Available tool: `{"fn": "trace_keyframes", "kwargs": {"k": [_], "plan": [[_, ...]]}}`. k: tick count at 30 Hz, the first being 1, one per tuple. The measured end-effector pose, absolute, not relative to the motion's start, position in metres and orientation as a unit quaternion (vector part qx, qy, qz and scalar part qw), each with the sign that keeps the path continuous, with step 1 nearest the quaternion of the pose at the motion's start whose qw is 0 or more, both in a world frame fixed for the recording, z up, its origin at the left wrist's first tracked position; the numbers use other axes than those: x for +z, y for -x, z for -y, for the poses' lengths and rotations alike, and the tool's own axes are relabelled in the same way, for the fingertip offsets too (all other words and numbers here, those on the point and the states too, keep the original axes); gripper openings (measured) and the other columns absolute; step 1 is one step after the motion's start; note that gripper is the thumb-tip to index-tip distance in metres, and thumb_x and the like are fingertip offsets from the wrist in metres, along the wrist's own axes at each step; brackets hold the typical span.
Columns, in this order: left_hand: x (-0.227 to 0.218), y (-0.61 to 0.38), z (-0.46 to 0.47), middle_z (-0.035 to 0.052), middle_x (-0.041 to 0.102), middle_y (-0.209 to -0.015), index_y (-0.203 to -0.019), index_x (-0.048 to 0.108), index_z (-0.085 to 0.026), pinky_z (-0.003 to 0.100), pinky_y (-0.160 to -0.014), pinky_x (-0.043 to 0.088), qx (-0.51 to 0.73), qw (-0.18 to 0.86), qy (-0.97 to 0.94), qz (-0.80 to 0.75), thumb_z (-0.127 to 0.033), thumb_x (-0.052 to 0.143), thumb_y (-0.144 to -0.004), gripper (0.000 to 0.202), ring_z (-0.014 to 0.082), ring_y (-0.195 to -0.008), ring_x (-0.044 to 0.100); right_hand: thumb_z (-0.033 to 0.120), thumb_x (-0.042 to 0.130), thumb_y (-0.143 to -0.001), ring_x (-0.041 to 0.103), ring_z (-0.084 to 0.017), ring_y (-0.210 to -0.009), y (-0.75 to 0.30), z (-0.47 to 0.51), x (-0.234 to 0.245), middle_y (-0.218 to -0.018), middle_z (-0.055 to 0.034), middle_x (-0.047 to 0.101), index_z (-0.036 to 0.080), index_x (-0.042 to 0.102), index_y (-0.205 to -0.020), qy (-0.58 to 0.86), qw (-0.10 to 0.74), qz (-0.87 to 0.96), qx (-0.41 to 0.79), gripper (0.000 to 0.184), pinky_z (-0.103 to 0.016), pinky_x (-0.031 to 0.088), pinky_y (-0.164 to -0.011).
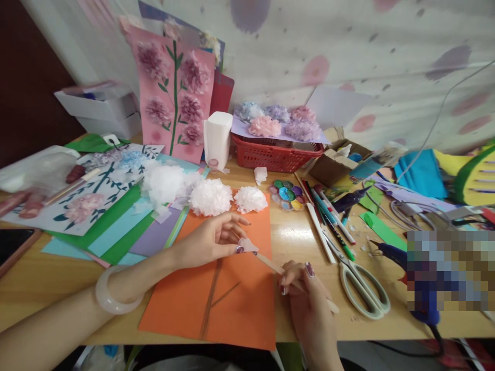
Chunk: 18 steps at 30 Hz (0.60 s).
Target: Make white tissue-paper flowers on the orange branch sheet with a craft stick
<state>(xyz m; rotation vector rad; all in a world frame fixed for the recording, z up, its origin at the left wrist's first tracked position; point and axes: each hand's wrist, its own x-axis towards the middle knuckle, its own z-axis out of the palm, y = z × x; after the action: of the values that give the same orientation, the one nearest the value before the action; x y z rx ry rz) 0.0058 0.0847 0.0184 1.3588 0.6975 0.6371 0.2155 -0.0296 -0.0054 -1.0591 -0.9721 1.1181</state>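
Note:
My left hand [222, 237] pinches a small pale tissue paper piece [246, 245] between thumb and finger. In my right hand [307, 293] lies a thin flat wooden stick [268, 263], its dark tip touching or very near the tissue piece. Both hands are above an orange sheet of paper [243, 309], which has brown stem lines painted on it. Two white tissue flowers, a larger one [211, 197] and a smaller one [250, 199], sit at the sheet's top edge. Loose white tissue pieces [164, 180] are heaped just left of them.
Scissors [363, 288], pens [328, 216] and glue guns [423, 288] lie to the right. A paint palette [286, 194] is behind the orange sheet. At the back stand a red basket [276, 154] and a pink flower picture [174, 98]. Coloured papers [116, 221] spread leftward.

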Motion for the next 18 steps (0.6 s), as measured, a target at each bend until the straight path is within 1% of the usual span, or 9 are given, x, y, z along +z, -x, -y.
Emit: {"fn": "trace_keyframes", "kwargs": {"k": [5,10,15,18], "plan": [[0.0196,-0.0100,-0.0800,0.0001,0.068,-0.087,-0.115,0.051,-0.019,0.036,-0.087,0.051,0.265,0.689,-0.602,-0.303,-0.018,0.069,-0.077,0.042,0.0157,-0.087,0.068,0.046,0.041,-0.100,0.052,-0.016,-0.061,-0.2119,0.0310,-0.0036,-0.062,-0.0025,0.055,0.022,0.068,-0.067,0.451,0.604,0.452,0.477,0.048,-0.028,0.040,-0.058],[0.0231,-0.0102,-0.0777,-0.0003,0.067,-0.088,-0.116,0.051,-0.019,0.034,-0.088,0.049,0.255,0.683,-0.611,-0.309,-0.020,0.067,-0.079,0.040,0.0149,-0.088,0.067,0.044,0.042,-0.100,0.053,-0.016,-0.063,-0.2119,0.0314,-0.0029,-0.062,-0.0025,0.057,0.022,0.069,-0.067,0.451,0.597,0.468,0.470,0.048,-0.029,0.040,-0.061],[0.0269,-0.0077,-0.0785,0.0033,0.069,-0.093,-0.120,0.051,-0.019,0.032,-0.081,0.050,0.239,0.677,-0.618,-0.322,-0.027,0.063,-0.084,0.039,0.0168,-0.089,0.067,0.045,0.041,-0.101,0.052,-0.016,-0.063,-0.2125,0.0325,-0.0059,-0.063,-0.0021,0.057,0.021,0.068,-0.067,0.472,0.587,0.464,0.466,0.049,-0.028,0.038,-0.061],[0.0271,-0.0077,-0.0781,0.0031,0.070,-0.093,-0.119,0.052,-0.020,0.034,-0.084,0.051,0.239,0.683,-0.613,-0.318,-0.027,0.069,-0.080,0.042,0.0176,-0.091,0.068,0.048,0.042,-0.100,0.053,-0.016,-0.064,-0.2127,0.0325,-0.0058,-0.063,-0.0023,0.057,0.021,0.068,-0.067,0.479,0.588,0.464,0.458,0.050,-0.028,0.039,-0.061]]}}
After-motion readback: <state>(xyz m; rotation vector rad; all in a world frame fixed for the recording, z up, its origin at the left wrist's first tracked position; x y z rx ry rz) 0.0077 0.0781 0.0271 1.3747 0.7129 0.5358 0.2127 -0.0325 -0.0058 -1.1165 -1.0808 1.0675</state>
